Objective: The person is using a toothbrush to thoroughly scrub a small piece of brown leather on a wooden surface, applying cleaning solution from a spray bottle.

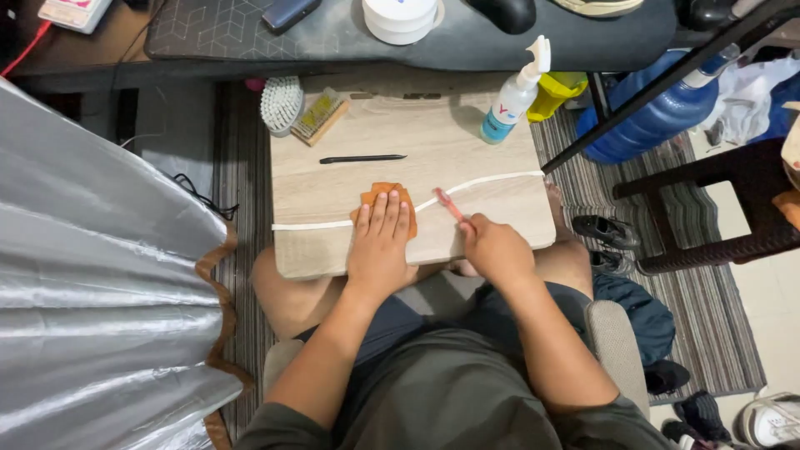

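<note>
A light wooden board (467, 158) rests across my knees. My left hand (381, 237) lies flat, fingers together, pressing an orange cloth (382, 192) onto a long white lace (317, 224) that runs across the board. My right hand (497, 247) is closed around a small pink brush (451, 204), whose head touches the lace just right of the cloth.
On the board's far side lie a black pen (362, 158), a white bristle brush (281, 104), a wooden brush (319, 116) and a spray bottle (514, 96). A silver reflector (92, 275) fills the left. A blue water jug (654, 121), a dark chair (733, 208) and shoes (607, 230) stand right.
</note>
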